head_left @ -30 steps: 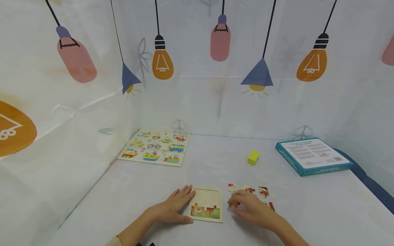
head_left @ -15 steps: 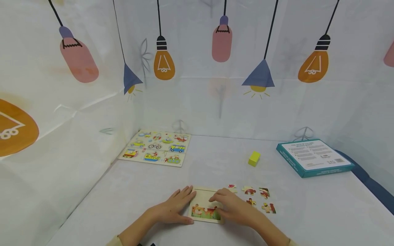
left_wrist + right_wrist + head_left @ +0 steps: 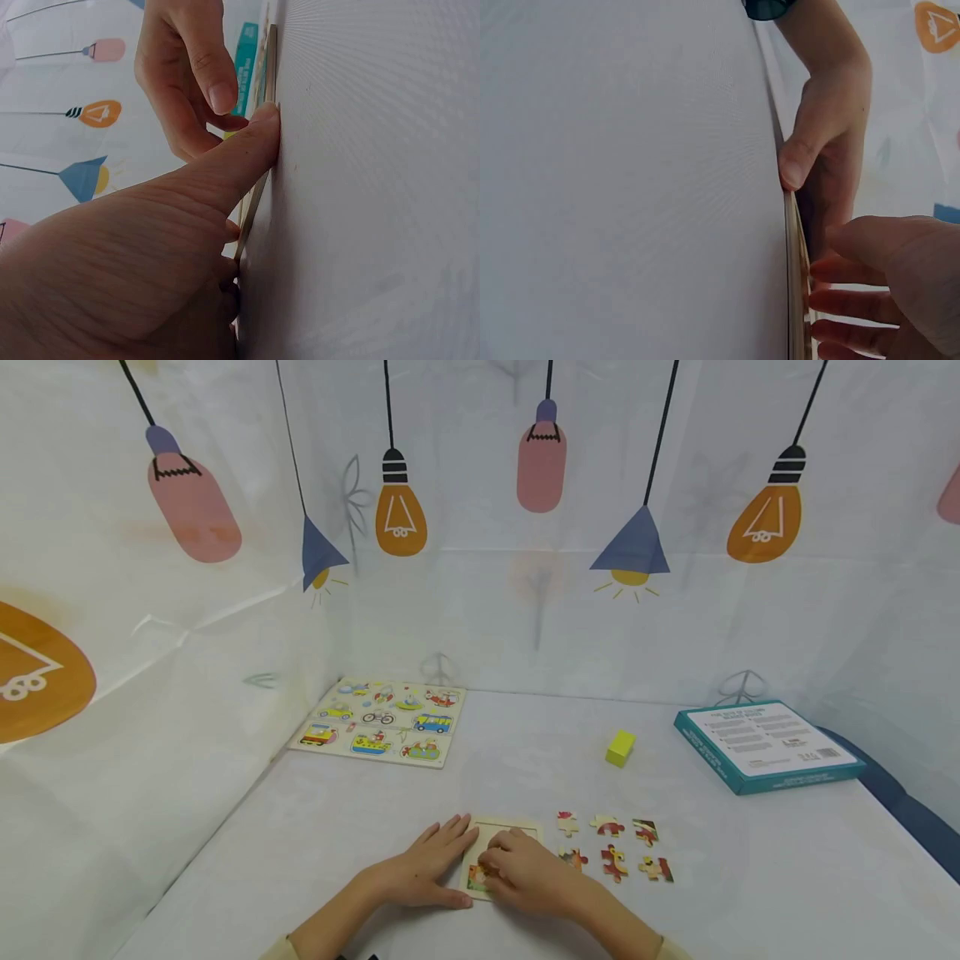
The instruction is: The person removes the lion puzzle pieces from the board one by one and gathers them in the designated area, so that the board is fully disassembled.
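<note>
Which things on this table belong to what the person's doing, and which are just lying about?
Part of the job:
wooden puzzle tray, left hand at its edge, right hand over it
loose jigsaw pieces, beyond the right hand

Apparently just lying about:
vehicle picture board
yellow block
teal box
</note>
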Demonstrator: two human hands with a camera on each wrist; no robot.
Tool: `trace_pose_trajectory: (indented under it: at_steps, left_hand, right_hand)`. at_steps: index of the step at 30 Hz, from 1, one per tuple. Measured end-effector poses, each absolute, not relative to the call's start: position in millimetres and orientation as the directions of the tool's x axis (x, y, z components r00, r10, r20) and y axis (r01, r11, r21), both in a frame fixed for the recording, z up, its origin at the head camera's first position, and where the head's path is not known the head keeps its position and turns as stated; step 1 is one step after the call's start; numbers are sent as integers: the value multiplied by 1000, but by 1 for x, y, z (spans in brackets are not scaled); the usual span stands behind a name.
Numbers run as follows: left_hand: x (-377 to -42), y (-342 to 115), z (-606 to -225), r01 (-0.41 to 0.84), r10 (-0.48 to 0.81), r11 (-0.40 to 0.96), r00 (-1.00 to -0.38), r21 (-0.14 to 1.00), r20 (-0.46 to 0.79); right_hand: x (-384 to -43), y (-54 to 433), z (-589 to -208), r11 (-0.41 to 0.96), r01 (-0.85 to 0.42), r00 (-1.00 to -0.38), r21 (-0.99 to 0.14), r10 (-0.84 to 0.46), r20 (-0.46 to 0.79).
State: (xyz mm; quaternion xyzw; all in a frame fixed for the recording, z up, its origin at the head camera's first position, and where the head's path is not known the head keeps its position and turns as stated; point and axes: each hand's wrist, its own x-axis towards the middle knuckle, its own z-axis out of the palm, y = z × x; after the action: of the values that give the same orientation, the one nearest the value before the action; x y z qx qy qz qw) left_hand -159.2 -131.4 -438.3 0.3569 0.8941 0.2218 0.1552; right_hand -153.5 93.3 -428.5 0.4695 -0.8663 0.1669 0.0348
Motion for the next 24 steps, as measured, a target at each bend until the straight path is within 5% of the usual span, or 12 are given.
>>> trace_pose_trajectory:
  at_steps: [12, 24]
  left_hand:
    - [-160, -132, -442, 578, 714, 639, -691, 508, -111]
    - [-160, -132, -439, 571, 709, 640, -696, 514, -111]
  right_hand:
    - [-144, 80, -433, 590, -785, -619, -188, -755, 214]
    - [-142, 76, -432, 581, -786, -617, -211, -750, 239]
